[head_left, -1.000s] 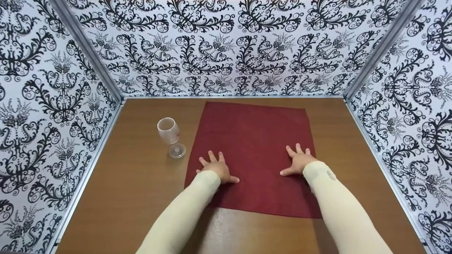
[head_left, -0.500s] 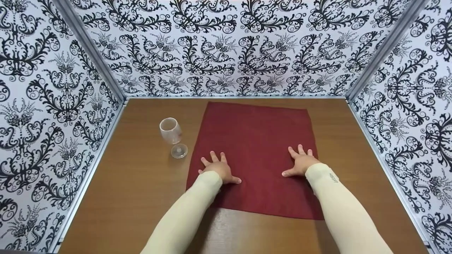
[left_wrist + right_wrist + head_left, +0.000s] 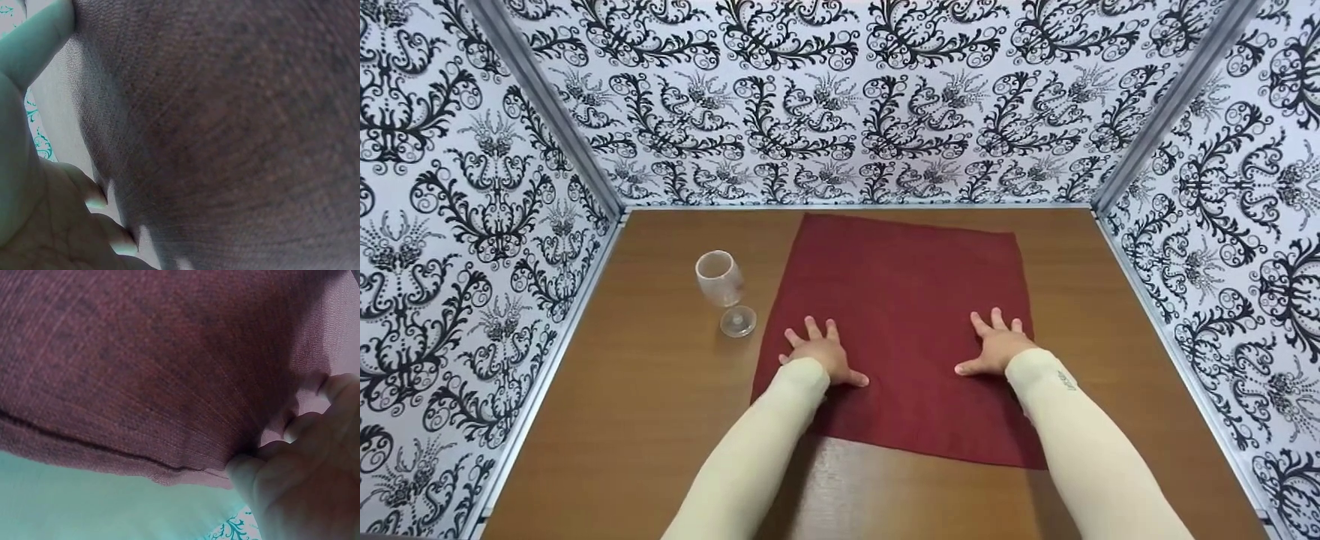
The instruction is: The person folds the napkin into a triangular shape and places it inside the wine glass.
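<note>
A dark red square cloth [image 3: 904,300] lies spread flat on the wooden table, turned slightly askew. My left hand [image 3: 823,357] rests on its lower left part with the fingers spread. The right hand [image 3: 1003,349] presses on the cloth near its right edge, fingers also spread. In the left wrist view the fingertips [image 3: 125,242] touch the cloth weave [image 3: 225,124]. The right wrist view shows fingertips [image 3: 243,468] on the cloth [image 3: 140,371] beside its hemmed edge. Neither hand holds anything. My sleeves hide part of the cloth's near left and right edges.
A clear stemmed glass [image 3: 721,281] stands upright on the wooden table [image 3: 645,375], left of the cloth. Patterned panels [image 3: 840,105] enclose the table at the back and both sides.
The cloth has turned slightly clockwise under both hands. My left hand has shifted a little away from me and my right hand slightly toward me. The glass stands where it was.
</note>
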`<action>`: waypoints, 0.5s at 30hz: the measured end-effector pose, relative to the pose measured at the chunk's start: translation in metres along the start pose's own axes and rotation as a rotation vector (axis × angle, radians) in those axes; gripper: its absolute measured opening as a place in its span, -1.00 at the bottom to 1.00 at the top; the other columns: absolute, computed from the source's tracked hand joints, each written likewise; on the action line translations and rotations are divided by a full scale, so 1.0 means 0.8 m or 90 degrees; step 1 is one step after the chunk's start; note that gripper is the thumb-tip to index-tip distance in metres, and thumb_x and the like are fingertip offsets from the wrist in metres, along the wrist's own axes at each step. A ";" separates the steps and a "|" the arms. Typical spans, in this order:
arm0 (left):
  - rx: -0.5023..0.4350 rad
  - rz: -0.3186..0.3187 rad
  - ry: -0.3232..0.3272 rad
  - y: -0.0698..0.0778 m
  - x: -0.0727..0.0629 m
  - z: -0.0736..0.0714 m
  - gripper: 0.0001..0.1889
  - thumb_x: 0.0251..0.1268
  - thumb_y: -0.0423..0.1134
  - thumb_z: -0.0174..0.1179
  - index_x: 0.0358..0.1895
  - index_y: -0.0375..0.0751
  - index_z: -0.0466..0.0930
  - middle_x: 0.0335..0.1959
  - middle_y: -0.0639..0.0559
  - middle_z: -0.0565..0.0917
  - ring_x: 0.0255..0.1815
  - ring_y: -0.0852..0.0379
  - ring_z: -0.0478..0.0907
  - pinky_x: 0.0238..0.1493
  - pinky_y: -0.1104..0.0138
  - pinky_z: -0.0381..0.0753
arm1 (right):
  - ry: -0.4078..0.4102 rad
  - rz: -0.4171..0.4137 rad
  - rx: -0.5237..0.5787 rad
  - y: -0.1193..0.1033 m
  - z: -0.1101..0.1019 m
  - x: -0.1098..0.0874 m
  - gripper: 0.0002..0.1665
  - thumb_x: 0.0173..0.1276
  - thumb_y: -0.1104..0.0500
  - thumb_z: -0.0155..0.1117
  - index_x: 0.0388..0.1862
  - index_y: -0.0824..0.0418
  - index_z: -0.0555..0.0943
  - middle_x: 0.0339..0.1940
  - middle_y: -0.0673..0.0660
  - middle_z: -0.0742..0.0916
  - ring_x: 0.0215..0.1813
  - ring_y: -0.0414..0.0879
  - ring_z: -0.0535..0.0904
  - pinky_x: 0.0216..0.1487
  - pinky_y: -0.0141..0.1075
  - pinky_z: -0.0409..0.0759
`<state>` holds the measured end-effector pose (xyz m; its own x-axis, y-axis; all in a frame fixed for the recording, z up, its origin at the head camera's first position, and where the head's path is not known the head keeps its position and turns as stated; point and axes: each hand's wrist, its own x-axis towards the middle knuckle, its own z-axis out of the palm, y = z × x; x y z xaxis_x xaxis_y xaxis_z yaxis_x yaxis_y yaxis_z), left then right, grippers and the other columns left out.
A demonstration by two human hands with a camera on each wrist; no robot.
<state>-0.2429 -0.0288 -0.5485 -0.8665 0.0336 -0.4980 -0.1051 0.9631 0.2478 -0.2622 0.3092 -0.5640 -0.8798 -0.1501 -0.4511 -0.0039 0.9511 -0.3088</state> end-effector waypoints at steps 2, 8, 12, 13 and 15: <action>0.003 0.001 0.003 -0.001 0.002 -0.001 0.40 -0.04 0.48 0.49 0.76 0.05 -0.20 0.77 -0.25 -0.30 0.73 -0.52 -0.33 0.53 -0.44 0.15 | -0.001 0.001 -0.002 -0.001 0.000 -0.001 0.53 0.17 -0.41 0.53 0.77 0.24 -0.13 0.69 0.60 -0.19 0.58 0.80 -0.30 0.50 0.58 0.05; 0.018 0.011 0.011 -0.004 0.007 -0.004 0.41 -0.06 0.47 0.50 0.76 0.04 -0.17 0.78 -0.25 -0.27 0.73 -0.52 -0.30 0.52 -0.44 0.19 | 0.000 0.003 -0.006 -0.003 0.002 -0.002 0.53 0.17 -0.43 0.52 0.76 0.28 -0.12 0.67 0.65 -0.18 0.54 0.85 -0.27 0.48 0.58 0.09; 0.031 0.014 0.004 -0.006 0.014 -0.003 0.43 -0.09 0.50 0.49 0.76 0.06 -0.20 0.78 -0.24 -0.30 0.73 -0.51 -0.31 0.51 -0.43 0.21 | -0.003 0.006 -0.009 -0.003 0.006 -0.001 0.55 0.17 -0.46 0.49 0.76 0.29 -0.14 0.66 0.67 -0.18 0.53 0.87 -0.26 0.48 0.57 0.11; 0.034 0.015 0.003 -0.006 0.016 -0.003 0.43 -0.09 0.51 0.49 0.76 0.07 -0.20 0.78 -0.23 -0.31 0.73 -0.51 -0.32 0.51 -0.43 0.21 | -0.005 0.008 -0.010 -0.003 0.006 -0.001 0.55 0.18 -0.47 0.48 0.76 0.29 -0.14 0.66 0.66 -0.18 0.53 0.86 -0.26 0.49 0.56 0.12; 0.039 0.018 0.000 -0.007 0.019 -0.003 0.45 -0.10 0.52 0.49 0.76 0.07 -0.21 0.78 -0.23 -0.32 0.73 -0.52 -0.32 0.51 -0.43 0.22 | -0.011 0.009 -0.021 -0.004 0.006 -0.003 0.55 0.19 -0.48 0.47 0.76 0.30 -0.15 0.65 0.68 -0.17 0.53 0.87 -0.24 0.49 0.54 0.15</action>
<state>-0.2567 -0.0344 -0.5555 -0.8690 0.0611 -0.4910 -0.0506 0.9761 0.2112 -0.2580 0.3049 -0.5656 -0.8717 -0.1401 -0.4697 -0.0068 0.9616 -0.2743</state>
